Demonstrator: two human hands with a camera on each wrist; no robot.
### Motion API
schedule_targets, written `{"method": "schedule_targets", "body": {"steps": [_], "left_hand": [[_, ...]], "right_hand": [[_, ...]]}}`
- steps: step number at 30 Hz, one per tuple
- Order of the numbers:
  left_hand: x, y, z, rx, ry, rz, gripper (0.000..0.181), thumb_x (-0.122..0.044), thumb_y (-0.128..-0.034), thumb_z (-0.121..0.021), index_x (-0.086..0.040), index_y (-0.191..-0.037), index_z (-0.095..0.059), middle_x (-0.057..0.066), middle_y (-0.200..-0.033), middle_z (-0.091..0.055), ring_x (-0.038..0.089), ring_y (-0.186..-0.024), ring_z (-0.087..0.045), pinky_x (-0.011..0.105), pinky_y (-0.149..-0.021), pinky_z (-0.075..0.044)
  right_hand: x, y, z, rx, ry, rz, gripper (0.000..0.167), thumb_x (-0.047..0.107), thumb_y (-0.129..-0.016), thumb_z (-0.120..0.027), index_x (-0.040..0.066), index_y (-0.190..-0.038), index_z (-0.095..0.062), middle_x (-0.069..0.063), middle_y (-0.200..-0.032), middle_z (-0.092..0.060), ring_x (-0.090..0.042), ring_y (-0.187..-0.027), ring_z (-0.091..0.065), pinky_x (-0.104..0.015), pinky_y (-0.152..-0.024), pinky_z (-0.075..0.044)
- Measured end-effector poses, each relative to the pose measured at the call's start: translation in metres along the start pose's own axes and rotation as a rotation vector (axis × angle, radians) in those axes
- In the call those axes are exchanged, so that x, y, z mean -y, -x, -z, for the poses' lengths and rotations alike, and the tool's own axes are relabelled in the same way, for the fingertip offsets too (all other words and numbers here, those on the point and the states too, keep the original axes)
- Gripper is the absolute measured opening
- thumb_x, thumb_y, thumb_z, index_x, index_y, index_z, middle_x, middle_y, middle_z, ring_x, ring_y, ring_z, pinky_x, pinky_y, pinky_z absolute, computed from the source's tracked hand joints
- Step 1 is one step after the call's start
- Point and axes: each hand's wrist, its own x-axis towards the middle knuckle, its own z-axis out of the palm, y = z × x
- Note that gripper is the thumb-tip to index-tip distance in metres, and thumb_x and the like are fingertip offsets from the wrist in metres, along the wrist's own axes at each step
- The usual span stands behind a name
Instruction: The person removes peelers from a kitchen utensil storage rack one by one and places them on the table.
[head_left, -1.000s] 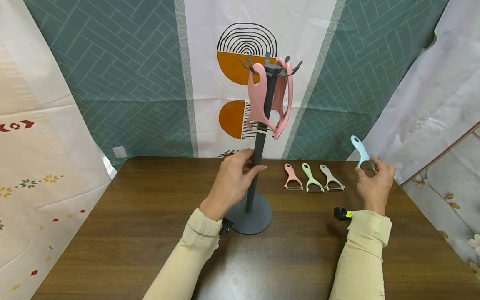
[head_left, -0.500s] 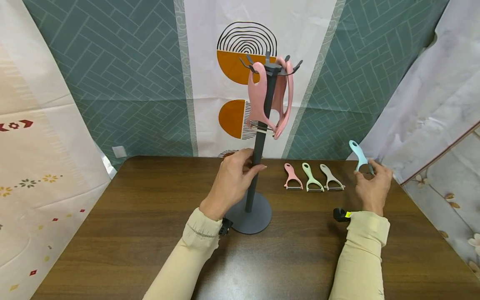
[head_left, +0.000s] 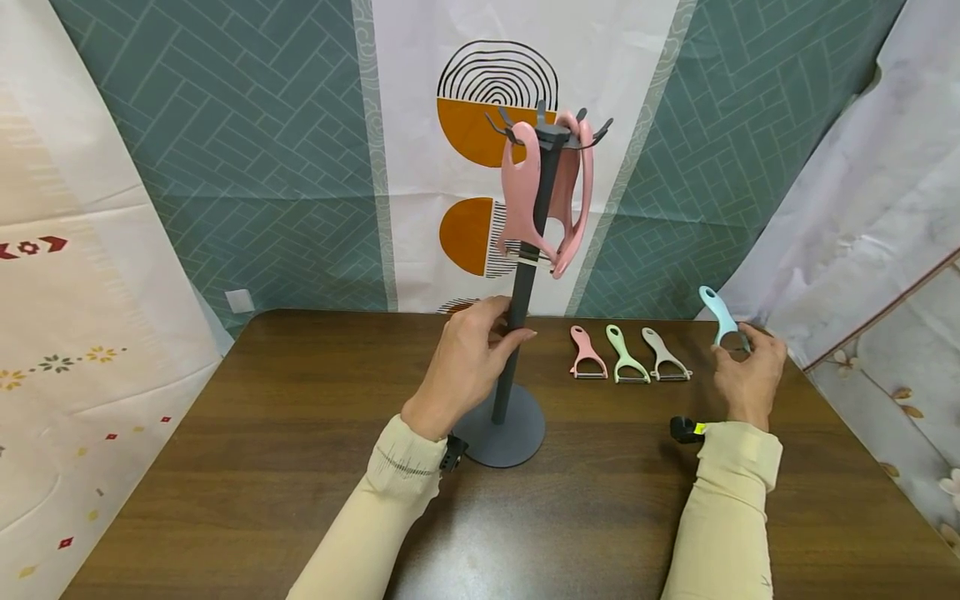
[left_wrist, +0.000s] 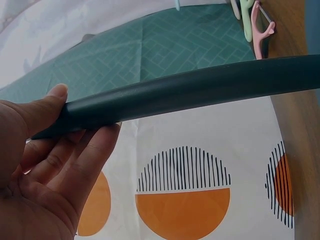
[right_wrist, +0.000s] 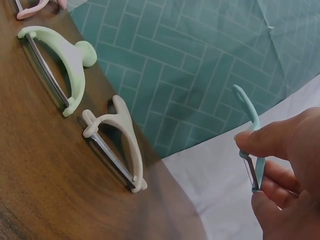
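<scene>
My left hand (head_left: 463, 360) grips the dark pole (head_left: 519, 300) of an upright stand, thumb on one side and fingers behind it; the left wrist view shows the same hold on the pole (left_wrist: 190, 90). Pink peelers (head_left: 521, 187) hang from the hooks at the stand's top. At the right, my right hand (head_left: 750, 371) pinches a light blue peeler (head_left: 719, 310) by its blade end, handle pointing up. In the right wrist view the thumb and fingers hold that blue peeler (right_wrist: 247, 106) beyond the table's edge.
A pink peeler (head_left: 587, 353), a green peeler (head_left: 626, 355) and a whitish peeler (head_left: 663, 356) lie in a row near the back edge of the brown table (head_left: 300, 467). The stand's round base (head_left: 517, 429) rests left of them. Patterned cloths hang behind.
The right hand and the blue peeler have moved slightly down from their position a second ago. The left hand keeps its hold on the pole, and the view has shifted slightly.
</scene>
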Motion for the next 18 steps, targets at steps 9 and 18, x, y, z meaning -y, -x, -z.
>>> {"method": "schedule_targets", "body": {"steps": [9,18], "left_hand": [[0.000,0.000,-0.001,-0.003,-0.008,0.002,0.020,-0.013,-0.0899,-0.079,-0.007,-0.107,-0.069,0.004,-0.100,-0.072,0.016,-0.094,-0.073,0.027,-0.080,-0.062],[0.000,0.000,0.000,0.005,-0.008,0.007,0.021,-0.016,-0.0911,-0.078,-0.007,-0.107,-0.068,0.005,-0.100,-0.072,0.015,-0.093,-0.073,0.026,-0.079,-0.062]], "right_hand": [[-0.005,-0.001,-0.001,0.037,0.010,-0.029,0.057,0.007,-0.096,-0.064,-0.001,-0.150,-0.046,-0.027,-0.150,-0.038,-0.040,-0.137,-0.039,-0.053,-0.117,-0.034],[-0.011,0.000,-0.006,0.035,0.016,-0.045,0.057,0.003,-0.094,-0.064,-0.004,-0.149,-0.047,-0.028,-0.149,-0.038,-0.041,-0.137,-0.039,-0.052,-0.117,-0.033]]}}
